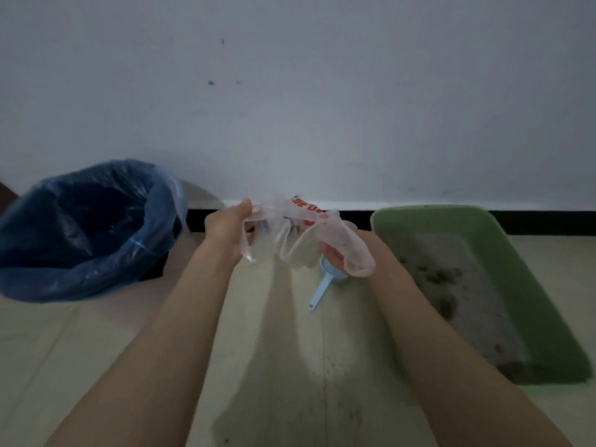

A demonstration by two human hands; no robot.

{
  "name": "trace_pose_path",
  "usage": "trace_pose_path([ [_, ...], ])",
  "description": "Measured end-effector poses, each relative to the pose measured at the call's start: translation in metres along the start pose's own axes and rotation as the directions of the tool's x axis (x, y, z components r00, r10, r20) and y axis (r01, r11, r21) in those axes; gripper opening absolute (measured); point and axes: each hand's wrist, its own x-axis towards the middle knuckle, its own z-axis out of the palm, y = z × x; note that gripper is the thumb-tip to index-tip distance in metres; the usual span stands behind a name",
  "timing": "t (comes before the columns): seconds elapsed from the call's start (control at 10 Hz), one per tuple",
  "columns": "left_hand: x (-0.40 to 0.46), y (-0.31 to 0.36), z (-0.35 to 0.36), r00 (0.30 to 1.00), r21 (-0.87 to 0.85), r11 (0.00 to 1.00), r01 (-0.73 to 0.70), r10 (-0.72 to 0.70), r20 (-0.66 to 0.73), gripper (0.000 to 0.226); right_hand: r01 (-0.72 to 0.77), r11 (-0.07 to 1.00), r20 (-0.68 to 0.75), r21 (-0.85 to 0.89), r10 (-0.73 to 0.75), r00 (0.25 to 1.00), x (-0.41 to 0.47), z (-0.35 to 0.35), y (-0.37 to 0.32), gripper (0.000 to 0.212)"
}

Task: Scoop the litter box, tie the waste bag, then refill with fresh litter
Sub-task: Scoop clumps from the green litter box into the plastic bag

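A pale wall [322, 91] fills the upper half of our view, a dark skirting strip [548, 221] at its foot, and a light tiled floor [96, 350] runs toward us. On the floor to our left stands a bin lined with a blue bag [80, 233], mouth open; its inside is too dark for us to read. To our right sits the green litter box [516, 269], its near corner cut off by the frame edge, grey litter [451, 285] inside with dark clumps we can't make out sharply.

Between them we hold up a clear plastic bag [290, 233] with red print, blurred beyond reading. Our left hand [225, 224] pinches one edge of it, thumb and fingers curled closed on the film. Our right hand [338, 250] sits under the bag's other folds, mostly veiled by plastic; its fingers look curled into the film, gripping it. The bag is stretched between both hands, above the floor.

Just below the right hand a light blue scoop [322, 285] lies on the floor, its bowl partly hidden behind the bag, its handle pointing toward us.
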Motion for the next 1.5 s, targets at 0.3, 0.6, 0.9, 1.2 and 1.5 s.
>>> trace_pose_path([
  [0.3,-0.02,-0.04,-0.004,0.942,0.263,0.905,-0.336,0.33,0.065,0.036,0.046,0.984,0.182,0.174,-0.078,0.98,-0.004,-0.038,0.008,0.068],
  [0.6,-0.04,-0.008,-0.032,0.848,0.671,0.526,-0.523,0.24,0.473,0.013,0.087,0.994,0.224,-0.06,-0.072,0.972,-0.04,-0.074,-0.02,0.022],
  [0.9,-0.026,0.001,-0.031,0.968,-0.071,0.995,0.068,-0.049,0.247,0.031,-0.097,0.99,-0.03,-0.098,0.094,0.995,-0.034,-0.064,-0.001,0.015],
  [1.2,0.023,-0.028,-0.088,0.782,-0.338,0.847,0.41,-0.136,0.608,0.093,-0.137,0.863,0.172,0.486,0.059,0.983,-0.036,-0.067,-0.019,0.025],
  [1.5,-0.024,-0.017,-0.054,0.897,-0.468,0.812,0.348,-0.144,0.418,0.025,-0.075,0.956,0.131,0.285,0.038,0.991,-0.029,-0.085,-0.01,0.017],
])
